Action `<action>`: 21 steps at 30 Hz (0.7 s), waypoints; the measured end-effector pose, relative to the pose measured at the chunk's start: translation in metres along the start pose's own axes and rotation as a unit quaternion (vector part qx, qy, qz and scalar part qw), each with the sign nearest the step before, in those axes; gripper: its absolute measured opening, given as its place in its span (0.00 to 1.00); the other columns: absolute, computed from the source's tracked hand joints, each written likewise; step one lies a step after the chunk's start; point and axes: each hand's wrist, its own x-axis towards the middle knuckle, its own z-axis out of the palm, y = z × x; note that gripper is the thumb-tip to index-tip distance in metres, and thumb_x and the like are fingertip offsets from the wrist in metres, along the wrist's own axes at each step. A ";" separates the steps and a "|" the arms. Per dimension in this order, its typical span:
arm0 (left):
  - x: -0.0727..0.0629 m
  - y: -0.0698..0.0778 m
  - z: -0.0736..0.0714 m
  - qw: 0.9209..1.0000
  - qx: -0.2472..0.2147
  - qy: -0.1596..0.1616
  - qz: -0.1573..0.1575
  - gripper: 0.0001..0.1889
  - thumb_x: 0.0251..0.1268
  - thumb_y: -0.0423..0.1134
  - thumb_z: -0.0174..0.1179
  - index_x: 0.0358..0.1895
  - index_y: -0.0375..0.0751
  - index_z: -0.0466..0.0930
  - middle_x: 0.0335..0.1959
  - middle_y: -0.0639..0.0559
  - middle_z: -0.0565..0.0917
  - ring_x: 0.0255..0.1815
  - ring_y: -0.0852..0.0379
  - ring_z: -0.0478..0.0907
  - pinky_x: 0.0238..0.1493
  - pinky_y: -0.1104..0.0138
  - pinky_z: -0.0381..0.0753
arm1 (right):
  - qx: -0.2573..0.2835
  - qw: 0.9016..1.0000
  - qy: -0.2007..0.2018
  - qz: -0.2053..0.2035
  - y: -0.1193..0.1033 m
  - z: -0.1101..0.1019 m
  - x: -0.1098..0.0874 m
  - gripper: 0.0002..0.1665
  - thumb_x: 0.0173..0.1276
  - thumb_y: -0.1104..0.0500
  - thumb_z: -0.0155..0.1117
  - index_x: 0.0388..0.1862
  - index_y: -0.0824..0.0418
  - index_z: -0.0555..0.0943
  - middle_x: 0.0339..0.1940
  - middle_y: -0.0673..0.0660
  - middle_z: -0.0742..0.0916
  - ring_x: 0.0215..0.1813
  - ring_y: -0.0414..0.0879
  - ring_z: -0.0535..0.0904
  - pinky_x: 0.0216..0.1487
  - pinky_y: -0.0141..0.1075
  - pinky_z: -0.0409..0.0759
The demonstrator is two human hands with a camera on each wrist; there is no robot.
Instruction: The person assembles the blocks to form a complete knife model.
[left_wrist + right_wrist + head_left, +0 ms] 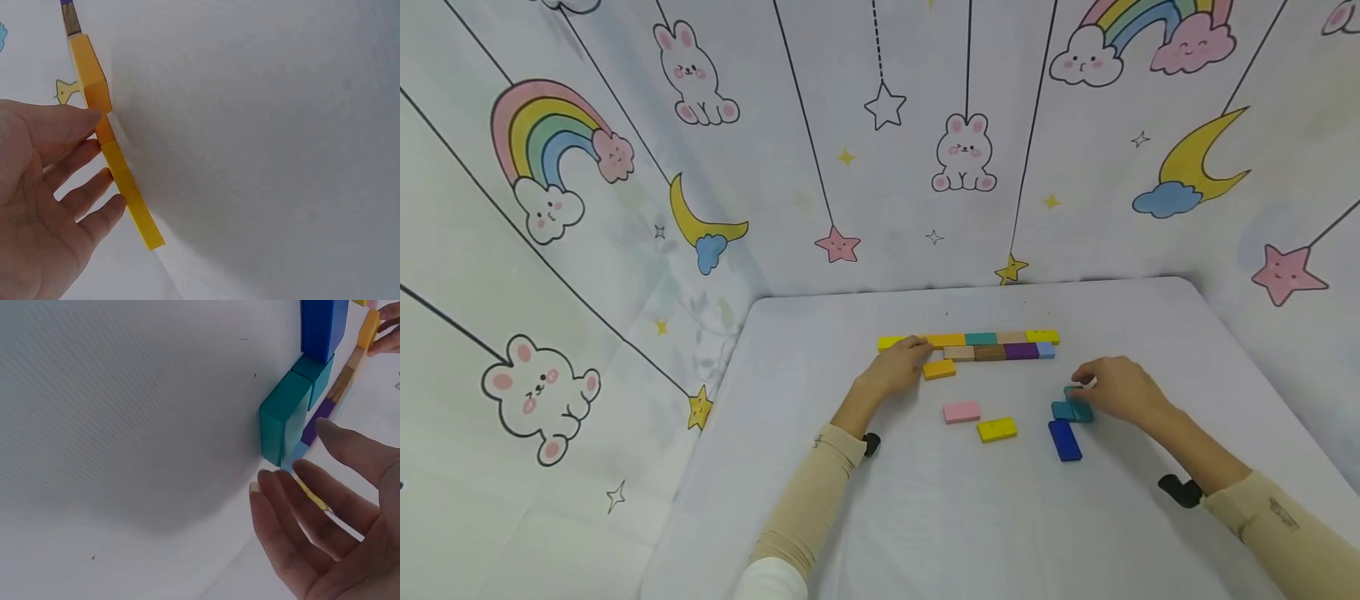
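My left hand [898, 367] is at the left part of a row of coloured blocks. In the left wrist view, its fingers lie along the yellow block [134, 197], and the thumb tip meets the orange block [107, 131]. A separate orange block [939, 370] sits just in front of the row. Over on the right, my right hand [1120, 390] hovers by a cluster of teal blocks [1081, 412]. Its fingers are spread and loosely bent, apart from the nearest teal block [284, 419] in the right wrist view. A dark blue block [1065, 440] adjoins that cluster.
A second row holds beige, brown [989, 352], purple [1021, 351] and light blue blocks. Between the hands lie a pink block [961, 412] and a yellow block [997, 429]. The white table [910, 533] backs onto a cartoon-printed cloth [895, 192].
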 end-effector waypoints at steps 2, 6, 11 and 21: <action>0.000 -0.001 0.000 1.000 0.000 0.001 0.001 0.26 0.82 0.36 0.51 0.79 0.46 0.69 0.79 0.50 0.67 0.79 0.52 0.65 0.80 0.60 0.64 | -0.001 1.000 -0.001 0.005 0.001 0.001 -0.002 0.19 0.65 0.54 0.77 0.45 0.68 0.89 0.37 0.61 0.90 0.36 0.52 0.84 0.34 0.46 0.87; 0.000 -0.002 0.000 1.000 0.001 0.002 0.002 0.26 0.82 0.37 0.51 0.79 0.46 0.69 0.80 0.51 0.67 0.79 0.52 0.65 0.80 0.60 0.64 | -0.003 1.000 -0.005 0.005 0.003 0.004 -0.007 0.20 0.63 0.54 0.78 0.45 0.70 0.88 0.33 0.59 0.90 0.31 0.48 0.83 0.28 0.41 0.85; 0.000 -0.002 0.000 1.000 0.001 0.002 0.006 0.26 0.82 0.37 0.51 0.79 0.46 0.69 0.79 0.50 0.67 0.79 0.52 0.65 0.80 0.60 0.64 | 0.011 1.000 -0.010 0.004 0.003 0.006 -0.011 0.27 0.62 0.55 0.78 0.50 0.76 0.85 0.32 0.63 0.90 0.28 0.47 0.85 0.24 0.40 0.85; 0.002 -0.004 0.002 1.000 0.004 -0.002 0.001 0.26 0.82 0.38 0.52 0.79 0.48 0.68 0.80 0.52 0.67 0.80 0.53 0.64 0.80 0.61 0.63 | 0.017 1.000 -0.010 0.018 -0.001 0.008 -0.010 0.28 0.64 0.58 0.75 0.51 0.81 0.81 0.33 0.68 0.90 0.27 0.50 0.86 0.22 0.40 0.85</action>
